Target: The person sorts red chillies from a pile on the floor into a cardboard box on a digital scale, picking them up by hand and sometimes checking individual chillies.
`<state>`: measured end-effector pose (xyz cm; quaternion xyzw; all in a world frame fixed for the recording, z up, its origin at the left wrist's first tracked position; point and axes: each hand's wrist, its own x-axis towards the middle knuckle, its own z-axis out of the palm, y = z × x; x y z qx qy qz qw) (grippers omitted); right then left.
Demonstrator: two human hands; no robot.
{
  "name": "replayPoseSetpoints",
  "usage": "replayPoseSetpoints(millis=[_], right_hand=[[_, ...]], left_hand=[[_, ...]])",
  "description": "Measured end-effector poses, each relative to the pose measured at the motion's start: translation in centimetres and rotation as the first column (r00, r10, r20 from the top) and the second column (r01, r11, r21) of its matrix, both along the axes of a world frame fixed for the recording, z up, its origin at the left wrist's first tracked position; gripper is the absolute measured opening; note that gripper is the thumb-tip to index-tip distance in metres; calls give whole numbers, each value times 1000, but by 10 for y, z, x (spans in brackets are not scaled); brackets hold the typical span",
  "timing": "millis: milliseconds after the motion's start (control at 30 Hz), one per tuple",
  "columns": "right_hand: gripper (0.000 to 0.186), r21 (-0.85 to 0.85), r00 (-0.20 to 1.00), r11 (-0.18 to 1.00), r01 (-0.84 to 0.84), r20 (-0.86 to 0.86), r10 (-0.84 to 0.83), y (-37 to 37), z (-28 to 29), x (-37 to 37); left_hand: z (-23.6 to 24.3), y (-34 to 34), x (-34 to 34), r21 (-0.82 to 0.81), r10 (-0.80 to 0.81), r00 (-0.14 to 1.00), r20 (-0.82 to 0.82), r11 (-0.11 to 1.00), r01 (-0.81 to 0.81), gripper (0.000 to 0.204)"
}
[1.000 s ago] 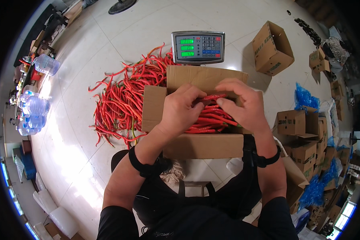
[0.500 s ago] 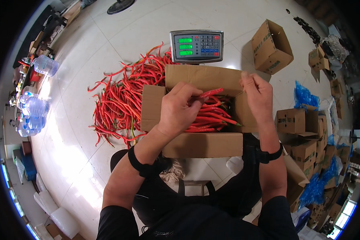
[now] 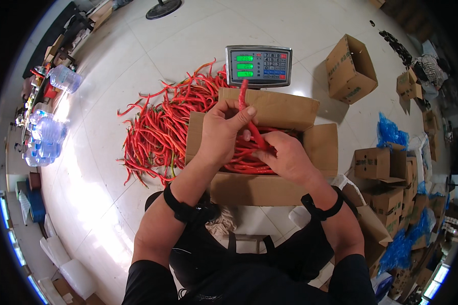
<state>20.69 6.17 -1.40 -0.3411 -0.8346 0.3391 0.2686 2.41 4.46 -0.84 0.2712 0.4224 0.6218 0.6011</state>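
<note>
Partly, the two hands are hiding the red peppers (image 3: pixel 249 168) lying inside the open carton (image 3: pixel 262 189). The left hand (image 3: pixel 223 126) is pinching one long pepper (image 3: pixel 243 95) between thumb and fingers, holding it steeply tilted above the carton. The right hand (image 3: pixel 291 158) is bending inward at that pepper's lower end; its own back is covering most of its fingers, leaving it impossible to tell whether they are gripping.

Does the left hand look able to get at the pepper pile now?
Probably not directly: the left hand holds a pepper, and a box flap lies between hand and pile.
</note>
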Motion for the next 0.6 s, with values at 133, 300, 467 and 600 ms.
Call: replayPoseSetpoints(millis=[133, 300, 467, 600], right_hand=[[27, -116, 996, 993, 29, 83, -20, -3, 12, -3], [26, -133, 997, 988, 78, -18, -81, 1, 11, 1], [27, -161, 994, 985, 66, -77, -79, 2, 8, 2], [26, -205, 993, 977, 63, -88, -83, 2, 8, 3]], left_hand=[[-7, 3, -6, 33, 8, 982, 186, 999, -14, 14], [-4, 3, -9, 89, -127, 941, 314, 991, 104, 26], [-1, 3, -5, 107, -131, 958, 253, 988, 107, 27], [-6, 3, -4, 109, -94, 969, 230, 992, 71, 20]])
